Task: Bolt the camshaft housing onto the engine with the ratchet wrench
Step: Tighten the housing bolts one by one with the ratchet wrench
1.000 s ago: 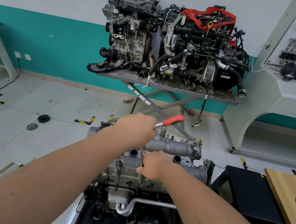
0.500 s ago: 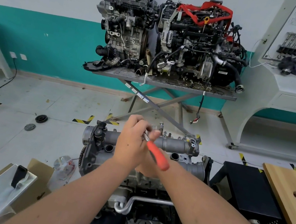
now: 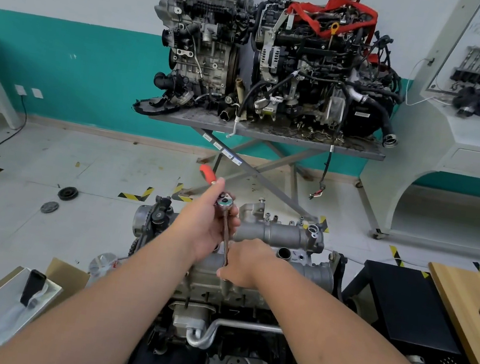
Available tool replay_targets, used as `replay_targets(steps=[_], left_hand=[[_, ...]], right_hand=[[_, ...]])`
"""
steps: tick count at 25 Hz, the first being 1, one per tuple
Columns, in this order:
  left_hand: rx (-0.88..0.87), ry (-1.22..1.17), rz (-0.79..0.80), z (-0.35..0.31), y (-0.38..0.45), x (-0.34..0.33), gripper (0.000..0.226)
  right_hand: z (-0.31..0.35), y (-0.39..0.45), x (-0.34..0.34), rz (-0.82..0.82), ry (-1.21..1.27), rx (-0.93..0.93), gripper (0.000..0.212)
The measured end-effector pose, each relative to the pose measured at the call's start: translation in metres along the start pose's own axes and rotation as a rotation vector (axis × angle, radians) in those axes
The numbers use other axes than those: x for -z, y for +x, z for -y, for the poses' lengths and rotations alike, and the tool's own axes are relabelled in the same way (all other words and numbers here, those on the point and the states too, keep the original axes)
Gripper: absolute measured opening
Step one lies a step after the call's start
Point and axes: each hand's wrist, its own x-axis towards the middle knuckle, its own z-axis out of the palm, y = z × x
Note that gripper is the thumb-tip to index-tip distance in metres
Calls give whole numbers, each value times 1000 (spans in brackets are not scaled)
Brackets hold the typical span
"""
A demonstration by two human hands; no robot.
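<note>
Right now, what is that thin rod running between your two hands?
In the head view, the ratchet's extension bar spans them: the left hand grips the ratchet, and the right hand pinches the bar's lower end at the housing.

Scissor-leg metal table [image 3: 361,152] bearing two engines [image 3: 276,56], tiled floor [image 3: 49,159] beneath

I see a bright room with soft, even light and only faint shadows. The pale tiled floor [image 3: 50,153] looks a little shiny. Straight lines bend near the edges. My bare forearms at the bottom look slightly blurry
</note>
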Motion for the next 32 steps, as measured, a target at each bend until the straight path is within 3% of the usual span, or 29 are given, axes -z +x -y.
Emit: replay_targets(steps=[3, 5, 13, 20, 25, 32], left_hand=[[38, 257, 24, -14, -1, -4, 28], [54, 307, 47, -19, -1, -7, 27], [56, -42, 349, -9, -6, 10, 22], [59, -110, 312, -10, -8, 17, 18], [52, -88, 351, -15, -16, 18, 15], [46, -63, 303, -43, -24, 22, 13]], right_hand=[[-3, 2, -2, -2, -2, 18, 36], [-4, 1, -4, -21, 6, 22, 40], [-7, 2, -12, -93, 103, -1, 34], [-10, 2, -3, -99, 346, 84, 27], [-5, -5, 3, -68, 397, 139, 27], [13, -3, 22, -154, 400, 185, 26]])
